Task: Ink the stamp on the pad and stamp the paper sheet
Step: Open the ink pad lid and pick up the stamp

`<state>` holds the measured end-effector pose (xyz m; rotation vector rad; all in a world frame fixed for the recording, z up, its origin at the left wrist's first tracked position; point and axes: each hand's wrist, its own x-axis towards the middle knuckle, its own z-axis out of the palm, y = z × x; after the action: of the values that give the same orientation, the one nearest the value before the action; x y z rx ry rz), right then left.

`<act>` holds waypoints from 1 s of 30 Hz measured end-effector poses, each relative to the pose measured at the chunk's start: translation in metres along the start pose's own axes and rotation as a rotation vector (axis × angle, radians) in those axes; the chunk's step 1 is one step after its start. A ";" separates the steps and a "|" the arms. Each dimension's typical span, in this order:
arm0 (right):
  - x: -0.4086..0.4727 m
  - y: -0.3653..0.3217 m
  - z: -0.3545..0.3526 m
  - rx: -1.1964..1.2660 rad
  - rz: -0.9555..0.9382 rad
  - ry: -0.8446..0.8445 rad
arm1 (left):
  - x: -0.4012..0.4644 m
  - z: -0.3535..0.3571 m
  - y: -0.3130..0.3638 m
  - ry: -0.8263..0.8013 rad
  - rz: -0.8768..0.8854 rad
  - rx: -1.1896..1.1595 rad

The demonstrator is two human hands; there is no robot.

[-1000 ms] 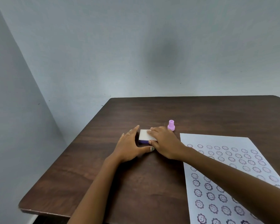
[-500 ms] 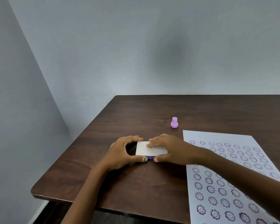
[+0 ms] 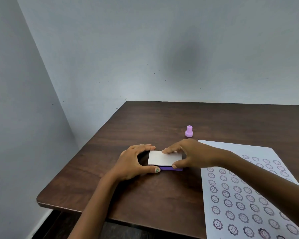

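Note:
The ink pad (image 3: 170, 168) is a flat purple box with a white lid (image 3: 163, 158), lying on the dark wooden table. My left hand (image 3: 133, 163) grips the pad's left end, thumb on the front edge. My right hand (image 3: 188, 155) pinches the white lid from the right, and the lid sits slightly raised and shifted off the purple base. A small lilac stamp (image 3: 189, 131) stands upright on the table behind my right hand, untouched. The paper sheet (image 3: 245, 192) lies to the right, covered with several rows of purple smiley-flower prints.
The table (image 3: 145, 195) stands in a corner, with pale walls behind and to the left. Its front-left corner and left edge are close to my left forearm. My right forearm crosses over the paper sheet.
Both hands have drawn the ink pad toward me, away from the stamp. The white lid now sits lifted and offset, showing more of the purple base along the front.

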<state>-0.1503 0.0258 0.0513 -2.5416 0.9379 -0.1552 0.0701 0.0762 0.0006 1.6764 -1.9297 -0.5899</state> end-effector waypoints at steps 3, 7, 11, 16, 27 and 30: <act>0.002 -0.001 -0.002 0.001 -0.014 0.013 | -0.001 0.000 0.000 0.014 0.004 0.007; 0.005 0.001 -0.008 0.124 -0.021 0.072 | -0.001 0.001 0.000 0.033 -0.008 -0.013; 0.011 0.008 -0.012 0.206 -0.007 0.179 | 0.002 0.002 -0.004 0.021 -0.044 -0.070; 0.029 0.024 -0.005 0.196 0.044 0.391 | 0.002 0.003 -0.004 0.019 -0.025 -0.090; 0.059 0.037 0.018 0.029 0.147 0.464 | 0.003 0.005 -0.005 0.034 -0.029 -0.082; 0.061 0.040 0.020 -0.091 0.152 0.458 | 0.001 0.002 -0.002 0.044 -0.017 -0.060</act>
<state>-0.1222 -0.0338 0.0131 -2.5509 1.3280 -0.6848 0.0700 0.0744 -0.0023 1.6560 -1.8505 -0.6059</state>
